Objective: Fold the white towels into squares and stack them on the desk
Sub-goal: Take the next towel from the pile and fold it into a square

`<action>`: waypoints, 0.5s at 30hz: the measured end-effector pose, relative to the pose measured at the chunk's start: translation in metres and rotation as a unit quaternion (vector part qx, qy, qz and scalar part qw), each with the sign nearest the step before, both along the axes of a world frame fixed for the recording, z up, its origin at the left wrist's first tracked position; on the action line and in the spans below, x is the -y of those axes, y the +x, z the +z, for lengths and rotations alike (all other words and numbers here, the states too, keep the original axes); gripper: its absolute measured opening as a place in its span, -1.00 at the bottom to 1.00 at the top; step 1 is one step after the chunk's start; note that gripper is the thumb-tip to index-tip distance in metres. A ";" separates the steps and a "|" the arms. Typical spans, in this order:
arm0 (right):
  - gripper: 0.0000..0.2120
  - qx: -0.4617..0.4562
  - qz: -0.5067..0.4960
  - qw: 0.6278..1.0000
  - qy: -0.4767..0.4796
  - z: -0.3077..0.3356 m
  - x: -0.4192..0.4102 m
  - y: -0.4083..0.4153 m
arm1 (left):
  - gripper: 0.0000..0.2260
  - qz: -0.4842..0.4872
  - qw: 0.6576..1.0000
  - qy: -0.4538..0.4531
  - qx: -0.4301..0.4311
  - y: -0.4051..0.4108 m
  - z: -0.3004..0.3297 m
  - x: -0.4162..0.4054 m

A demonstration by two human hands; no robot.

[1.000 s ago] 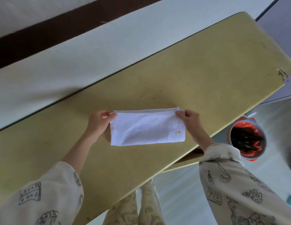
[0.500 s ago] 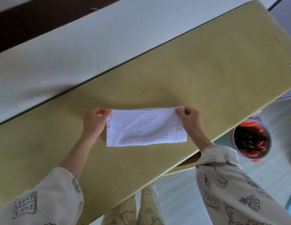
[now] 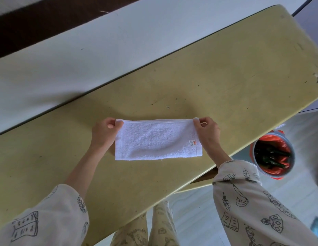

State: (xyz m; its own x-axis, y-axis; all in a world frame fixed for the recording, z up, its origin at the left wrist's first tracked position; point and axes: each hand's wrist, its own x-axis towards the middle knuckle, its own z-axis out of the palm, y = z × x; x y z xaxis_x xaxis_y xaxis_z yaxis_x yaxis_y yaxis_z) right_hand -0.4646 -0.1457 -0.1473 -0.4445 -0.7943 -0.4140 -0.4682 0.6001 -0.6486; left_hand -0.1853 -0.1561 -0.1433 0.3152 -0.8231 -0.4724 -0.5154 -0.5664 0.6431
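Note:
A white towel [image 3: 157,139], folded into a long rectangle, lies flat on the yellow desk [image 3: 216,82]. A small red and grey label sits near its right end. My left hand [image 3: 104,134] pinches the towel's far left corner. My right hand [image 3: 207,132] pinches the far right corner. Both hands rest at the towel's short ends, and the towel is stretched straight between them. No other towel is in view.
A white surface [image 3: 83,50] runs along the desk's far edge. On the floor at the right stands a round bin [image 3: 272,157] with a red liner and dark contents. The desk's near edge runs diagonally past my legs [image 3: 145,229].
Both hands slid along the short ends to the towel's far corners and pulled it straighter. The towel stays in the same spot on the desk.

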 end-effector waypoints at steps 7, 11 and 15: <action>-0.89 0.120 0.048 0.992 -0.004 0.044 -0.007 -0.007 | -0.81 -0.091 0.994 -0.022 -0.047 0.011 0.042 -0.005; -0.91 0.242 0.099 0.964 0.045 0.101 -0.025 -0.013 | -0.88 -0.068 0.983 0.015 -0.170 0.015 0.096 -0.017; -0.90 0.295 0.208 0.924 0.125 0.150 -0.036 -0.026 | -0.90 -0.183 0.950 0.098 -0.235 0.028 0.153 -0.033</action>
State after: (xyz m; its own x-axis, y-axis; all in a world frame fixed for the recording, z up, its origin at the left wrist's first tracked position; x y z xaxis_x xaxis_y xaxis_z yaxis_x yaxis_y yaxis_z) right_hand -0.4910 -0.1101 0.0027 0.2387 -0.6924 -0.6809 -0.3015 0.6136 -0.7297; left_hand -0.1574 -0.1230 0.0097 -0.2585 -0.7190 -0.6451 -0.3826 -0.5370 0.7519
